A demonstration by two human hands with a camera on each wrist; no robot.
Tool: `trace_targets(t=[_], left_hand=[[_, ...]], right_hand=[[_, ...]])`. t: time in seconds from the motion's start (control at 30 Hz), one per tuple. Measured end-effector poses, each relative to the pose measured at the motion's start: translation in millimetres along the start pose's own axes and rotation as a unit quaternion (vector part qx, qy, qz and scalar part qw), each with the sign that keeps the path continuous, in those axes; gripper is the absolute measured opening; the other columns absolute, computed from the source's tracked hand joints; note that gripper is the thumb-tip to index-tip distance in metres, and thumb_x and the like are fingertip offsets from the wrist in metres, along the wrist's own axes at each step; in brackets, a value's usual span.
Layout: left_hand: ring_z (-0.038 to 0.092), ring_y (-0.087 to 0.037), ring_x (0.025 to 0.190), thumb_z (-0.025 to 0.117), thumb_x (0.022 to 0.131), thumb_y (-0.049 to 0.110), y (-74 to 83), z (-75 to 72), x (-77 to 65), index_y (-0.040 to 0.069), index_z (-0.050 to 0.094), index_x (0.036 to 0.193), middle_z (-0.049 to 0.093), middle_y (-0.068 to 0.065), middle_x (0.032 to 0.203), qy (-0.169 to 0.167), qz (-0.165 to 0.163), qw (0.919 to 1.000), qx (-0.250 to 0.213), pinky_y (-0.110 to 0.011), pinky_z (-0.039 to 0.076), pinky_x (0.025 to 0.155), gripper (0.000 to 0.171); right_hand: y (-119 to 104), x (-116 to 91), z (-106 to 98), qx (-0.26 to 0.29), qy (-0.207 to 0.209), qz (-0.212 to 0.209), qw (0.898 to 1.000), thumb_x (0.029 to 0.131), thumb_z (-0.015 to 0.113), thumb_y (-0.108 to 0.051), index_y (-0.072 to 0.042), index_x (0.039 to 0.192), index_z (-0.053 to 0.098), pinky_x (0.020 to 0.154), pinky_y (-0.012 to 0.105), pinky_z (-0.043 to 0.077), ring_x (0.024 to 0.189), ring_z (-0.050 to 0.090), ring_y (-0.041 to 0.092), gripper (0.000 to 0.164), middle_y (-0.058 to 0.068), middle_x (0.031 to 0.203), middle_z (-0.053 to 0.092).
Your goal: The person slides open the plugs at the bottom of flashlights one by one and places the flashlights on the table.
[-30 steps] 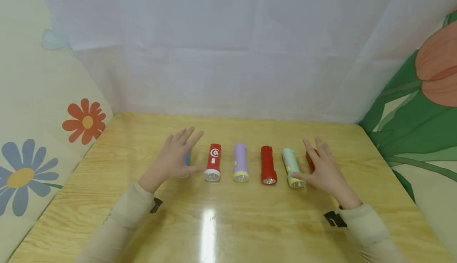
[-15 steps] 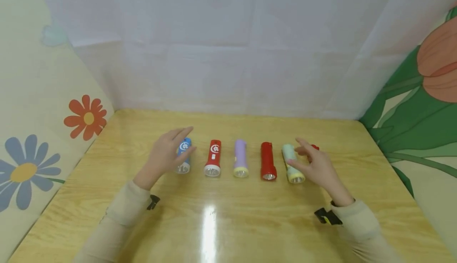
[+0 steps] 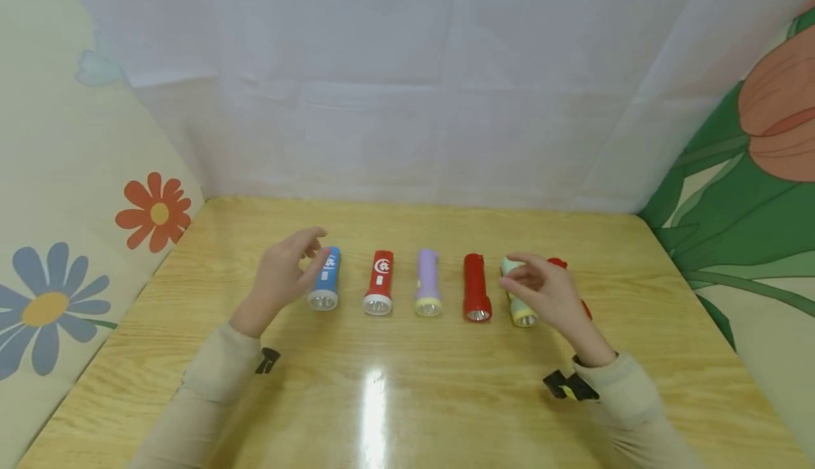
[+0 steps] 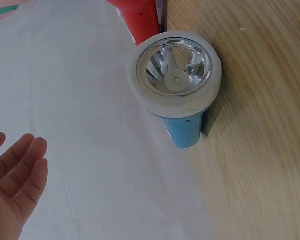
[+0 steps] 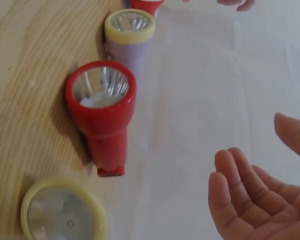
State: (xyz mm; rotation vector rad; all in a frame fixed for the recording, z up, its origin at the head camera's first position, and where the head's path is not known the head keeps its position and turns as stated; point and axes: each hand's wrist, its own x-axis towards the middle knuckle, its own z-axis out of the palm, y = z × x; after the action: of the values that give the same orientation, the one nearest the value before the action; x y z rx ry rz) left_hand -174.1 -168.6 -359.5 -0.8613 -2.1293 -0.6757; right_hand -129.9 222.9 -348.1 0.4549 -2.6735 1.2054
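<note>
My left hand [image 3: 276, 274] hovers just left of a blue flashlight [image 3: 327, 281] with a white head, its thumb overlapping that flashlight's edge in the head view. The left wrist view shows the hand's fingers [image 4: 24, 172] loosely bent, apart from the blue flashlight [image 4: 182, 131]. Above a mint-green flashlight [image 3: 525, 315] with a yellow rim hangs my right hand [image 3: 552, 296], partly covering it and a red flashlight [image 3: 557, 262] at the row's right end. Its fingers [image 5: 247, 195] are loosely curved in the right wrist view. Neither hand holds anything.
Between the hands lie a red flashlight with a white head [image 3: 380, 278], a purple one [image 3: 429, 278] and a plain red one [image 3: 475, 288], heads toward me. They rest on a wooden table [image 3: 286, 412]. A white cloth [image 3: 407, 101] hangs behind, with floral panels at both sides.
My left hand has shifted left, uncovering more of the blue flashlight. My right hand has moved left over the mint-green flashlight. The spread fingers of both hands have relaxed into a looser curve.
</note>
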Motion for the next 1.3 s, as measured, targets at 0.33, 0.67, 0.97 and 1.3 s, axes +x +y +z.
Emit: trace_targets(t=[0.33,0.67,0.97,1.3], left_hand=[[0.046,-0.009,0.05,0.061,0.08,0.0,-8.7,2.5,-10.0,-0.005,0.055,0.101,0.054,-0.003,0.06,-0.02,-0.106,0.9918,-0.068,-0.022,0.041,0.045,0.022],[0.052,-0.011,0.052,0.06,0.083,-0.001,-21.0,5.0,-15.4,-0.004,0.054,0.106,0.06,-0.008,0.064,-0.03,-0.186,0.9774,-0.096,-0.022,0.044,0.047,0.024],[0.051,-0.011,0.055,0.059,0.085,0.001,-32.5,6.3,-13.4,-0.005,0.051,0.111,0.06,-0.011,0.069,-0.039,-0.243,0.9627,-0.113,-0.019,0.043,0.049,0.027],[0.054,-0.014,0.057,0.057,0.087,0.004,-42.4,10.0,-13.7,-0.005,0.052,0.109,0.06,-0.018,0.078,-0.056,-0.304,0.9397,-0.146,-0.021,0.046,0.047,0.024]], right_hand=[[-7,6,17,0.097,-0.04,0.069,0.992,0.086,0.064,-0.021,-0.002,0.117,0.054,0.068,0.034,0.051,0.078,0.062,0.027,0.037,0.011,0.089,0.067],[-12,11,35,0.155,-0.064,0.09,0.982,0.085,0.064,-0.016,0.004,0.115,0.053,0.065,0.033,0.053,0.077,0.063,0.03,0.038,0.016,0.089,0.065],[-21,24,53,0.218,-0.083,0.089,0.968,0.088,0.059,-0.009,0.009,0.118,0.05,0.068,0.043,0.053,0.078,0.063,0.034,0.036,0.024,0.093,0.062],[-27,35,71,0.242,-0.093,0.097,0.961,0.089,0.057,-0.009,0.009,0.116,0.051,0.067,0.038,0.053,0.077,0.062,0.033,0.034,0.025,0.09,0.063]])
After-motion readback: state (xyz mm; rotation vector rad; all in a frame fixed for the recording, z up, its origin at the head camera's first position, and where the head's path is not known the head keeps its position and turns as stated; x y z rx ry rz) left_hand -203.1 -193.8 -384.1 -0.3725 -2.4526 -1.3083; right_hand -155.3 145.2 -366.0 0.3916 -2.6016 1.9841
